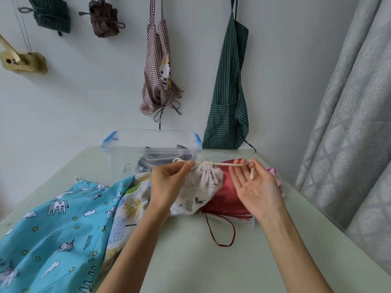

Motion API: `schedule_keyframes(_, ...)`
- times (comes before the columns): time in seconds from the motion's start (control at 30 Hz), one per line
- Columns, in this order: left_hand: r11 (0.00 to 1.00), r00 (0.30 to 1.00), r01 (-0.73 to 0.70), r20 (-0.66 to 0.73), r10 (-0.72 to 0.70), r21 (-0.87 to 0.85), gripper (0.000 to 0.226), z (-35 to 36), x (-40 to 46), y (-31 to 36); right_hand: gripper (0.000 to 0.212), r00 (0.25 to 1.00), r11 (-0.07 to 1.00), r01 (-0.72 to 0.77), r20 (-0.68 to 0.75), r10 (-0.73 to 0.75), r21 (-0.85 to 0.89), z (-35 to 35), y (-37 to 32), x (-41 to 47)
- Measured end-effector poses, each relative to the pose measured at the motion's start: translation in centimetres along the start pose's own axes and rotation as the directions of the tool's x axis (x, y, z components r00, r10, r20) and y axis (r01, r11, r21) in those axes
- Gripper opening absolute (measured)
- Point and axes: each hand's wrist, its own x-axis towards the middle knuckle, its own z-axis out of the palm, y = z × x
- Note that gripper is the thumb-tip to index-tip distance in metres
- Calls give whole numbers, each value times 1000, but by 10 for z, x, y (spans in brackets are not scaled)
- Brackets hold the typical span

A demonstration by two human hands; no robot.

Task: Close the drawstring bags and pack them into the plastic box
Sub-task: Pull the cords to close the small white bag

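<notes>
Bare forearms come up from the bottom of the frame over the pale green worktop (190, 261). At lower left lies a big blue drawstring bag printed with unicorns and stars (53, 225), its mouth still wide, and a knitted cream bag with yellow and blue motifs (129, 206) is tucked against its right edge.

At centre, the left hand (169, 182) pinches one end of a cream cotton cord (230, 164), fingers curled on it just left of the gathered mouth of a small white bag with little animal prints (203, 187). The right hand (254, 187) is turned palm up; the other end of the cord is hooked round its curled fingertips and dangles over the palm. The cord runs taut between the hands and the mouth looks nearly puckered shut. The white bag rests on a dark red fabric bag (228, 197), whose thin red cord (222, 231) loops loose on the worktop.

Behind, at upper centre, stands the clear plastic box with blue clips (152, 140), something grey already inside.

To finish this well, I'd say draw both ends outward evenly and level, so the gathers bunch in the middle, until no gap remains. Then the small bag can go into the box, which is close behind.
</notes>
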Motion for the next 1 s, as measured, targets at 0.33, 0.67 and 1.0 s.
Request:
schedule_keyframes(0.33, 987, 987, 158, 11, -158, -20, 17, 5, -6, -4, 35, 998, 997, 5, -67, -10, -80, -5, 8, 3)
schedule_keyframes(0.67, 945, 949, 311, 86, -303, -99, 25, 2, -4, 10, 37, 994, 942, -82, -93, 54, -326, -2, 1, 4)
schedule_keyframes(1.0, 844, 906, 414, 243, -346, -340, 25, 3, -2, 12, 39, 993, 917, -7, -114, -42, -398, -6, 11, 8)
